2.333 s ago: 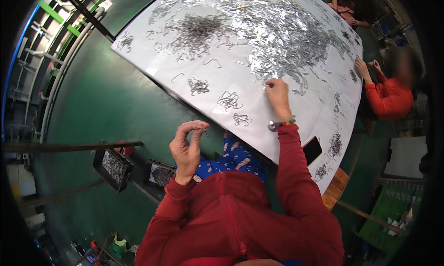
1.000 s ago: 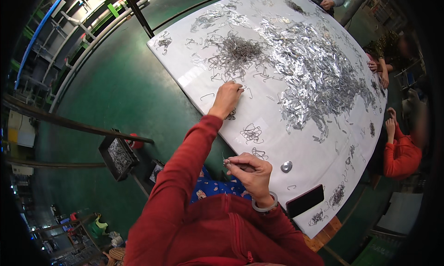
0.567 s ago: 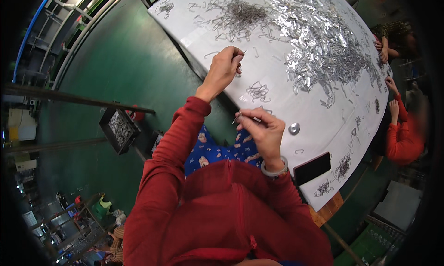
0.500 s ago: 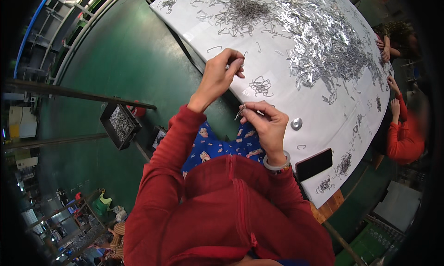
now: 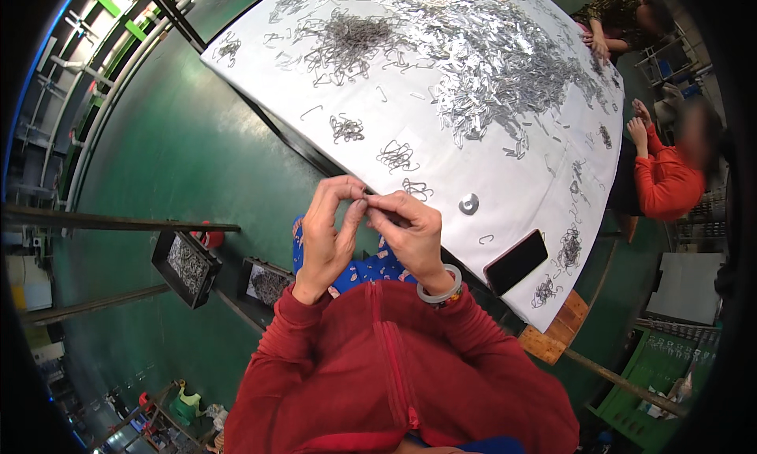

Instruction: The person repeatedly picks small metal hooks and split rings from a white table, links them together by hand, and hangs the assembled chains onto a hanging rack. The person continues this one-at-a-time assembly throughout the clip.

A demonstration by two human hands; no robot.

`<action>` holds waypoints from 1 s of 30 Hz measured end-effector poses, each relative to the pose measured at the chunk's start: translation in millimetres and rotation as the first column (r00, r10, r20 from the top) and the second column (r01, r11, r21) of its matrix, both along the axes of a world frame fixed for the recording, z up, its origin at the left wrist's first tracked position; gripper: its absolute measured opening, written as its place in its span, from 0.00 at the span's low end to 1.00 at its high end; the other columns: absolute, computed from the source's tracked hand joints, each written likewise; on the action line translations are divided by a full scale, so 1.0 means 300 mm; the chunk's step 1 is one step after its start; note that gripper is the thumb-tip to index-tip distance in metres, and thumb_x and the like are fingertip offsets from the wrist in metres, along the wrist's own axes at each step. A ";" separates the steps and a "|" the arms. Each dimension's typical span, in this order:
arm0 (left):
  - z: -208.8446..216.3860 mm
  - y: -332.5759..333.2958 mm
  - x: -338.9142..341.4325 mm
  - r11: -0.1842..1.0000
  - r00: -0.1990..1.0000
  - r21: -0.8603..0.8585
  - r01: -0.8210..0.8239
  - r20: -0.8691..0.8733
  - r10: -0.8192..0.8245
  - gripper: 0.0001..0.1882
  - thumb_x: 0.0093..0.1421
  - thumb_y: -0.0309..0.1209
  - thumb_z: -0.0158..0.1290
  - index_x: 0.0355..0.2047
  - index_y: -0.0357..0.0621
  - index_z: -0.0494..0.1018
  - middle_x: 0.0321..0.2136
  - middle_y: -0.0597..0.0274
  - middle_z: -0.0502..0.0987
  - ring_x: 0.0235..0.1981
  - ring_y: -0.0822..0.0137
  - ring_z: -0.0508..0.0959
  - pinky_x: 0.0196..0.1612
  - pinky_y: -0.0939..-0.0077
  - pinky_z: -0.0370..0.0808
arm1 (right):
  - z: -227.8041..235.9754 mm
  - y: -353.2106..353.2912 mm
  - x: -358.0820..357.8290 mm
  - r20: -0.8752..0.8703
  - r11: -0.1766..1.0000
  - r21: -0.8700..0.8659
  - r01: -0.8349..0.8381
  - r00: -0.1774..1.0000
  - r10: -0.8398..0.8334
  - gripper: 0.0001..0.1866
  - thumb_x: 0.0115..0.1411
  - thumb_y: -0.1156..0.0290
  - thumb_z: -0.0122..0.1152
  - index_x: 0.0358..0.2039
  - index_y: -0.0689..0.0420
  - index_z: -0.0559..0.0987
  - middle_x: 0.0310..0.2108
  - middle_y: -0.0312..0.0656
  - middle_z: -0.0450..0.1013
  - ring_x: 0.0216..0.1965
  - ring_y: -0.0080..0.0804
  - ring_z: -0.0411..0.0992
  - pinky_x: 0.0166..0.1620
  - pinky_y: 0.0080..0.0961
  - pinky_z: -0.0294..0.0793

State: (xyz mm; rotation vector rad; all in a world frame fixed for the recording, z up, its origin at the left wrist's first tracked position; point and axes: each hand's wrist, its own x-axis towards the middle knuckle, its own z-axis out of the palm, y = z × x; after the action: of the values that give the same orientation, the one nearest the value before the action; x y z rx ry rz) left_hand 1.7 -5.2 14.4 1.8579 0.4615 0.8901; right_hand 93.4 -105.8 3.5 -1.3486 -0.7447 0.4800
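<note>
My left hand (image 5: 330, 229) and my right hand (image 5: 412, 231) meet at the fingertips just off the near edge of the white-covered table (image 5: 430, 138). Both are closed in a pinch, thumbs against fingers. Only a tiny dark bit of metal shows between the fingertips; the rest of what they hold is hidden. Just beyond the hands lie small piles of bent wire hooks: one pile (image 5: 416, 189) by my right fingers, a second pile (image 5: 397, 156) behind it and a third pile (image 5: 347, 128) farther left. A round metal disc (image 5: 468, 204) lies right of them.
A large heap of shiny flat metal pieces (image 5: 497, 67) and a dark heap of wire hooks (image 5: 355, 36) cover the far table. A phone (image 5: 516, 263) lies near the right corner. Black bins (image 5: 186, 269) stand at left. A person in orange (image 5: 666, 174) sits across.
My left hand has come down from over the table, where it held a thin wire hook, to meet my right hand. The view has shifted, and hook piles once behind my hands now show.
</note>
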 end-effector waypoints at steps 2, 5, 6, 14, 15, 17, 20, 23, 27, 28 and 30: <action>-0.011 -0.016 0.002 0.987 0.998 -0.157 -0.031 0.051 0.039 0.04 0.60 0.20 0.53 0.36 0.36 0.72 0.33 0.57 0.79 0.36 0.66 0.80 0.41 0.75 0.75 | -0.006 -0.001 0.031 0.068 0.999 -0.010 0.044 0.997 -0.043 0.11 0.54 0.85 0.62 0.40 0.65 0.81 0.32 0.43 0.78 0.29 0.23 0.76 0.33 0.17 0.77; -0.025 -0.013 0.002 0.975 0.994 -0.217 -0.052 0.083 0.072 0.03 0.62 0.20 0.52 0.36 0.36 0.71 0.32 0.57 0.81 0.35 0.67 0.81 0.41 0.76 0.76 | -0.029 -0.035 0.167 0.030 0.978 -0.060 0.199 0.980 -0.198 0.11 0.58 0.83 0.60 0.42 0.66 0.80 0.32 0.43 0.78 0.26 0.22 0.74 0.31 0.16 0.75; -0.031 -0.009 0.002 0.977 0.993 -0.208 -0.057 0.091 0.077 0.02 0.62 0.20 0.52 0.36 0.35 0.71 0.31 0.57 0.81 0.35 0.67 0.82 0.41 0.77 0.76 | -0.044 -0.049 0.258 0.056 0.953 -0.161 0.257 0.966 -0.251 0.11 0.58 0.82 0.60 0.42 0.66 0.81 0.30 0.42 0.78 0.25 0.22 0.73 0.30 0.16 0.74; -0.075 0.020 -0.033 0.956 0.998 -0.286 -0.065 0.004 0.069 0.02 0.63 0.20 0.52 0.36 0.35 0.72 0.32 0.58 0.81 0.35 0.70 0.79 0.42 0.77 0.75 | -0.329 -0.038 0.712 0.748 0.727 -0.520 0.448 0.650 0.134 0.11 0.49 0.81 0.59 0.35 0.65 0.82 0.28 0.53 0.77 0.28 0.43 0.76 0.35 0.32 0.75; -0.077 0.024 -0.038 0.955 0.997 -0.289 -0.072 0.000 0.075 0.02 0.63 0.21 0.52 0.36 0.35 0.72 0.33 0.58 0.80 0.35 0.70 0.79 0.43 0.77 0.75 | -0.347 -0.042 0.725 0.748 0.748 -0.498 0.439 0.654 0.114 0.10 0.48 0.81 0.58 0.33 0.65 0.81 0.28 0.55 0.76 0.30 0.47 0.75 0.36 0.36 0.74; -0.079 0.028 -0.047 0.952 0.996 -0.294 -0.087 -0.008 0.088 0.02 0.63 0.21 0.52 0.36 0.35 0.72 0.33 0.58 0.80 0.35 0.71 0.79 0.43 0.77 0.75 | -0.365 -0.051 0.730 0.726 0.774 -0.479 0.414 0.682 0.085 0.08 0.47 0.81 0.57 0.30 0.67 0.80 0.28 0.58 0.75 0.36 0.55 0.74 0.40 0.43 0.72; -0.077 0.034 -0.053 0.948 0.996 -0.307 -0.087 0.004 0.092 0.02 0.63 0.21 0.52 0.36 0.35 0.72 0.33 0.58 0.80 0.36 0.70 0.79 0.43 0.77 0.75 | -0.329 -0.052 0.735 0.688 0.762 -0.517 0.390 0.719 0.098 0.11 0.47 0.82 0.56 0.33 0.66 0.80 0.30 0.60 0.75 0.34 0.55 0.75 0.39 0.40 0.73; -0.078 0.034 -0.058 0.953 0.997 -0.297 -0.057 0.041 0.072 0.03 0.62 0.20 0.52 0.36 0.35 0.72 0.33 0.57 0.80 0.36 0.69 0.79 0.43 0.77 0.74 | -0.247 -0.047 0.686 0.473 0.691 -0.628 0.358 0.880 -0.026 0.14 0.48 0.83 0.55 0.37 0.66 0.81 0.30 0.56 0.77 0.30 0.45 0.78 0.37 0.32 0.76; -0.091 0.031 -0.069 0.979 0.999 -0.196 -0.048 0.012 0.052 0.04 0.60 0.20 0.53 0.36 0.37 0.75 0.34 0.58 0.80 0.36 0.66 0.80 0.41 0.76 0.74 | -0.110 -0.026 0.461 -0.009 0.931 -0.363 0.035 0.999 -0.041 0.12 0.51 0.83 0.58 0.38 0.67 0.81 0.30 0.46 0.79 0.29 0.29 0.78 0.35 0.22 0.77; -0.093 0.027 -0.075 0.973 0.999 -0.226 -0.045 -0.036 0.038 0.04 0.61 0.20 0.53 0.36 0.37 0.74 0.34 0.57 0.79 0.36 0.66 0.80 0.41 0.76 0.75 | -0.078 -0.011 0.387 -0.088 0.955 -0.294 -0.037 0.996 0.011 0.11 0.52 0.83 0.59 0.38 0.67 0.81 0.30 0.44 0.78 0.30 0.27 0.78 0.35 0.20 0.77; -0.100 0.027 -0.074 0.981 0.999 -0.190 -0.028 -0.049 0.019 0.04 0.61 0.21 0.53 0.36 0.37 0.74 0.33 0.57 0.79 0.36 0.65 0.80 0.40 0.75 0.75 | -0.020 0.022 0.259 -0.200 0.975 -0.177 -0.132 0.975 0.096 0.10 0.54 0.83 0.61 0.37 0.68 0.81 0.31 0.43 0.78 0.30 0.25 0.77 0.35 0.18 0.78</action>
State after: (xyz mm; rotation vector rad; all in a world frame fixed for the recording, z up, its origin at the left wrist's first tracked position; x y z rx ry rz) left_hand -20.3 3.0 -15.7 1.7037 0.5787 0.7913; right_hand 171.0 -99.1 -2.5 -1.4171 -0.6320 0.7774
